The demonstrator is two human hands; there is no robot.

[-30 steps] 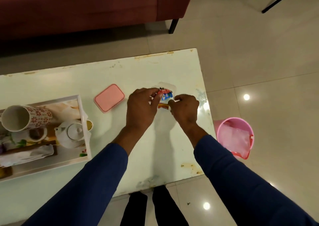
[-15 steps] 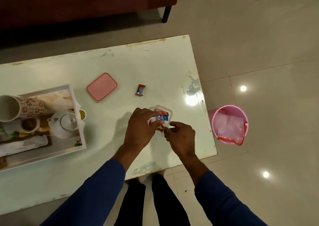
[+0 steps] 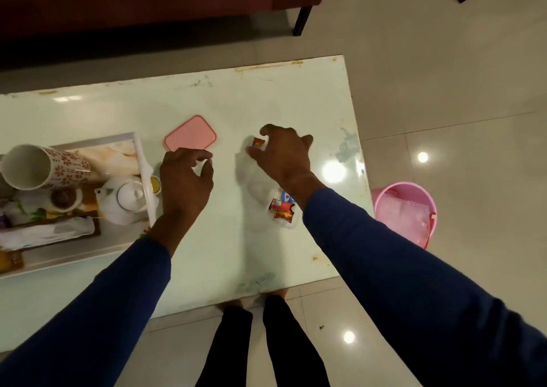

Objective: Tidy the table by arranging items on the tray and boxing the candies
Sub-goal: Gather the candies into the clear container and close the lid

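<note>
A: In the head view, where are the hands?

B: The right hand [image 3: 285, 157] is stretched far over the table [image 3: 281, 96]. Its thumb and fingers pinch a small red candy [image 3: 258, 142]. The left hand [image 3: 185, 181] hovers beside the tray [image 3: 145, 161], fingers curled and half spread, and it holds nothing.

A: And the other candies?

B: They lie in a clear box [image 3: 263, 194], under the right forearm. I see red and blue wrappers [image 3: 282, 209] at its near end. The box is hard to see, its edges are faint.

A: Its lid?

B: The pink lid [image 3: 190, 133] lies flat on the table, just beyond the left hand and just beside the tray's far right corner.

A: How is the tray?

B: It sits at the left part of the table and is cut by the picture's edge. On it a flowered mug [image 3: 44, 166] lies on its side, and a white teapot [image 3: 125, 198] stands against the right rim.

A: Is there free room?

B: Yes, a wide bare strip runs along the far edge, and the near edge between the two sleeves is also bare. The right edge has worn spots. A pink bucket [image 3: 405, 209] stands on the floor, just beside that right edge.
</note>
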